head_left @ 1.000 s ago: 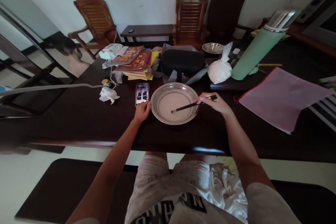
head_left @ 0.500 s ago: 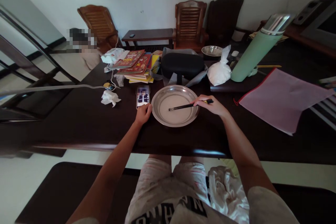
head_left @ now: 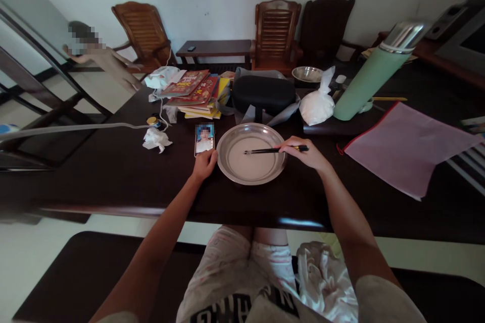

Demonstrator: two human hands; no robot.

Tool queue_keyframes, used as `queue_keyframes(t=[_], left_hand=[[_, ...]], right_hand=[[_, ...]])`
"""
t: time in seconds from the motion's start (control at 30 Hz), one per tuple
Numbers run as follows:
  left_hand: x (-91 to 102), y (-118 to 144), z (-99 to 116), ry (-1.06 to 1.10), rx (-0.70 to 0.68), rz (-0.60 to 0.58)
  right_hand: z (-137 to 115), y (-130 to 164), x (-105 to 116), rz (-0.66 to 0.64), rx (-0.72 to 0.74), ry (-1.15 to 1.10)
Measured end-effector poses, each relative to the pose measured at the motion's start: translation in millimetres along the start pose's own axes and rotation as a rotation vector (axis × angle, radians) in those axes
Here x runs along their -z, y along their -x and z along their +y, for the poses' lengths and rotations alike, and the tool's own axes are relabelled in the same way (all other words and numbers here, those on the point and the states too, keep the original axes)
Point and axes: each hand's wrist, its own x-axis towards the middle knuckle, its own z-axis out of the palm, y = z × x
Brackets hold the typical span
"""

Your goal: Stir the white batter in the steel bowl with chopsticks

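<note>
Metal dish (head_left: pixel 265 174) sits on desk (head_left: pixel 113 176), between both hands; chopsticks (head_left: pixel 265 151) lie nearly level across it, tips toward its centre; right hand (head_left: pixel 305 152) pinches their outer end; left hand (head_left: pixel 204 163) loosely curled, holding nothing, at dish's left rim below the phone (head_left: pixel 204 138). Versus 0.5 s ago: chopsticks flatter, hands barely moved.

Metal plate (head_left: pixel 227 167) at table (head_left: pixel 113 176) centre; phone (head_left: pixel 204 138) just left. Chopsticks (head_left: pixel 265 151) over plate. Books (head_left: pixel 197 92), case (head_left: pixel 262 92), bag (head_left: pixel 317 103), flask (head_left: pixel 373 75) behind.

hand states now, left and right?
Left hand: loosely curled, resting at the phone, gripping nothing.
Right hand: closed on chopsticks over the metal plate.
</note>
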Motion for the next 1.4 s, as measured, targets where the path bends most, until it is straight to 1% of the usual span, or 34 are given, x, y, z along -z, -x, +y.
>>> queue_keyframes(t=[0.1, 0.17, 0.2, 0.27, 0.33, 0.37, 0.43, 0.53, 0.6, 0.67, 0.77, 0.83, 0.9, 1.0, 1.03, 1.1, 1.2, 1.27, 1.33, 1.4], left_hand=[[0.3, 0.6, 0.0, -0.003, 0.011, -0.014], [0.5, 0.8, 0.1, -0.001, 0.016, -0.018], [0.6, 0.8, 0.2, 0.000, 0.017, -0.017], [0.8, 0.6, 0.5, 0.004, 0.018, -0.011], [0.7, 0.1, 1.0, 0.009, 0.018, -0.007], [0.7, 0.0, 1.3, 0.010, 0.017, -0.007], [0.5, -0.1, 1.7, 0.010, 0.019, -0.007], [0.2, 0.6, 1.3, 0.005, 0.029, -0.005], [0.2, 1.2, 0.8, 0.005, 0.034, -0.007], [0.3, 1.5, 0.5, 0.010, 0.035, -0.008], [0.7, 1.4, 1.0, 0.011, 0.040, -0.005], [1.0, 1.5, 1.6, 0.003, 0.041, -0.003], [1.1, 1.8, 1.8, -0.002, 0.039, -0.001], [0.8, 2.9, 1.1, -0.001, 0.038, -0.001], [0.7, 3.2, 0.8, -0.003, 0.038, -0.001], [0.4, 3.7, 0.3, -0.004, 0.040, -0.002], [0.1, 3.8, 0.0, -0.001, 0.034, -0.001], [0.0, 3.6, 0.0, 0.002, 0.030, 0.002], [-0.2, 3.5, 0.1, 0.002, 0.027, 0.005], [-0.3, 3.5, 0.4, 0.001, 0.029, 0.002]], right_hand=[[-0.4, 4.3, 10.4, 0.116, -0.003, 0.011], [-2.0, 7.6, 16.0, 0.152, -0.023, -0.037], [-3.0, 8.5, 16.6, 0.139, -0.037, -0.067], [-4.4, 8.0, 13.4, 0.060, -0.060, -0.106], [-4.3, 5.1, 7.3, -0.030, -0.063, -0.093], [-3.7, 3.4, 5.0, -0.052, -0.056, -0.074], [-2.0, 1.5, 4.6, -0.031, -0.044, -0.029], [-1.4, 3.8, 14.0, 0.113, -0.056, -0.002], [-3.0, 6.7, 20.2, 0.181, -0.090, -0.046], [-5.2, 7.6, 20.6, 0.163, -0.123, -0.095], [-5.8, 3.8, 10.8, 0.037, -0.140, -0.094], [-3.9, 0.6, 5.2, 0.001, -0.114, -0.053], [-1.4, -0.1, 5.9, 0.036, -0.096, -0.023], [0.7, 4.0, 16.1, 0.167, -0.122, -0.058], [0.7, 5.6, 19.2, 0.186, -0.138, -0.083], [0.2, 7.5, 21.2, 0.166, -0.163, -0.124], [-0.1, 5.4, 13.9, 0.037, -0.167, -0.137], [0.6, 3.0, 8.8, -0.005, -0.155, -0.114], [1.6, 2.4, 8.7, 0.032, -0.152, -0.079], [1.8, 3.9, 13.0, 0.121, -0.163, -0.064]])
